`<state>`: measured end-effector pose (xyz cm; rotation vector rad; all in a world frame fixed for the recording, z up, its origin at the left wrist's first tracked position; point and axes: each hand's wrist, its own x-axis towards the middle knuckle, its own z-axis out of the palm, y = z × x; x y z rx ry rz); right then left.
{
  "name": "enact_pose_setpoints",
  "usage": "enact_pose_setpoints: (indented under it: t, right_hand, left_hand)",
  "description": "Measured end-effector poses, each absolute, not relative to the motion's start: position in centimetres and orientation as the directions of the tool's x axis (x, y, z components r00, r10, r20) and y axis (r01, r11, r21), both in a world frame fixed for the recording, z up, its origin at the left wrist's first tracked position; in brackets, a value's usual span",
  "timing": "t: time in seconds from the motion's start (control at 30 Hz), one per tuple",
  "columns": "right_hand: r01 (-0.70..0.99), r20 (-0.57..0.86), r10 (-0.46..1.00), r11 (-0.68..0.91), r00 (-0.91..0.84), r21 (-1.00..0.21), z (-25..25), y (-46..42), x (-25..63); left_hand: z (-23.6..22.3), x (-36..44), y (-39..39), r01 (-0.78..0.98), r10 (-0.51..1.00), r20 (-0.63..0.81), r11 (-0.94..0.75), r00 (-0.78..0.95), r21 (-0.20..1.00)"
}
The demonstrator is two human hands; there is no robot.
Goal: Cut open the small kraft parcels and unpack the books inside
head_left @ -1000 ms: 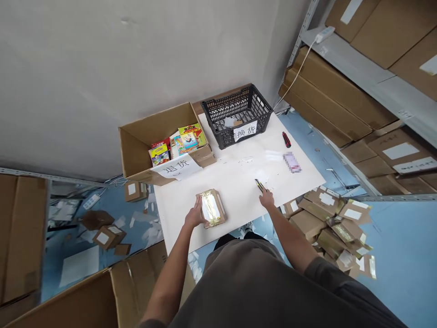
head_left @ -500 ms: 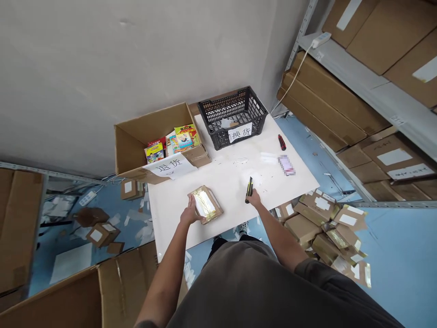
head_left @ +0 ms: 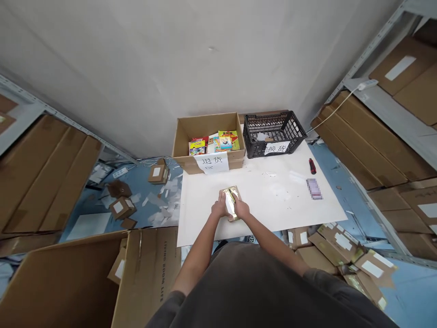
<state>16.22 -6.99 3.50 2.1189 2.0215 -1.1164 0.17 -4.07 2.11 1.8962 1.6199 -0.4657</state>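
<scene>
A small cardboard parcel (head_left: 231, 210) with a white label and shiny tape lies on the white table (head_left: 273, 200) in front of me. My left hand (head_left: 219, 207) grips its left edge. Closed round a utility knife (head_left: 232, 197), my right hand (head_left: 241, 209) rests over the parcel's right part. The knife lies across the taped top; whether its blade is in the tape is too small to tell.
At the table's back stand a cardboard box (head_left: 184, 161) of colourful books and a black plastic crate (head_left: 251, 148). A red-and-black tool (head_left: 312, 166) and a pixelated item (head_left: 314, 189) lie to the right. Parcels (head_left: 314, 255) heap on the floor; a large open carton (head_left: 150, 273) stands at left.
My right hand has brought the utility knife left, from the bare table onto the parcel. My left hand stays on the parcel. The camera view has turned left.
</scene>
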Motion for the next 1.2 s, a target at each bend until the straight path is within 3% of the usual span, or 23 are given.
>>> enact_pose_setpoints:
  t: [0.13, 0.33, 1.2]
  right_hand:
    - [0.94, -0.574, 0.817, -0.149, -0.058, -0.306, 4.6, -5.0, 15.1]
    - [0.97, -0.69, 0.722, -0.137, -0.042, -0.202, 7.3, -1.7, 13.8]
    - [0.987, -0.849, 0.529, -0.13, -0.012, -0.095, 9.0, -12.7, 14.7]
  left_hand:
    - [1.9, -0.5, -3.5, 0.962, 0.74, -0.626, -0.11, 0.247, 0.25]
    - [1.7, -0.9, -3.6, 0.961, 0.769, -0.585, -0.14, 0.258, 0.24]
    - [0.5, 1.5, -3.0, 0.975, 0.721, -0.657, -0.175, 0.222, 0.137]
